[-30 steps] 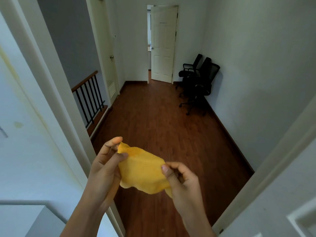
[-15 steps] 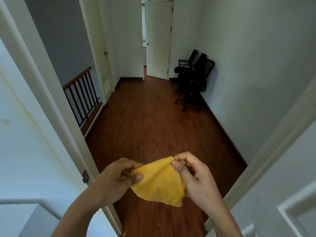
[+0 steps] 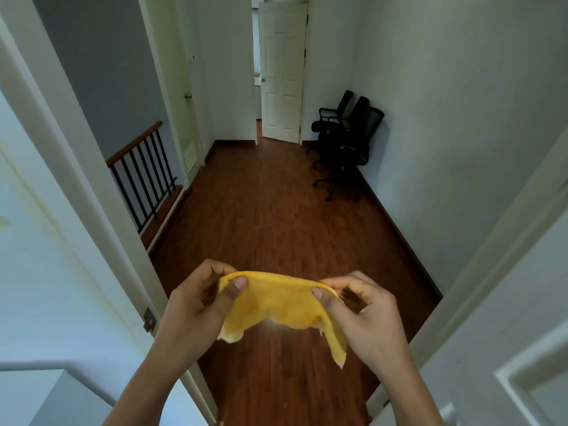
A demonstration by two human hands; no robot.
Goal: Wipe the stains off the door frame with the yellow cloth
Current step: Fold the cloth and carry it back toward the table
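Observation:
The yellow cloth (image 3: 281, 305) is stretched flat between both my hands, low in the middle of the head view. My left hand (image 3: 196, 305) pinches its left edge with thumb on top. My right hand (image 3: 365, 312) pinches its right edge, and a corner of the cloth hangs down below it. I stand in a doorway. The white door frame (image 3: 76, 167) runs diagonally along the left, with faint yellowish marks on the white surface beside it and a metal strike plate (image 3: 149, 319) low down. The frame's right side (image 3: 491, 241) slants up the right.
A hallway with a dark wood floor (image 3: 276, 210) lies ahead. A stair railing (image 3: 144, 170) stands at the left, black office chairs (image 3: 344, 139) at the far right wall, and an open white door (image 3: 282, 72) at the far end. A white panelled door (image 3: 522, 348) fills the lower right.
My hands have pulled apart and spread the bunched cloth wide between them. The camera view has tilted slightly, showing more of the hallway.

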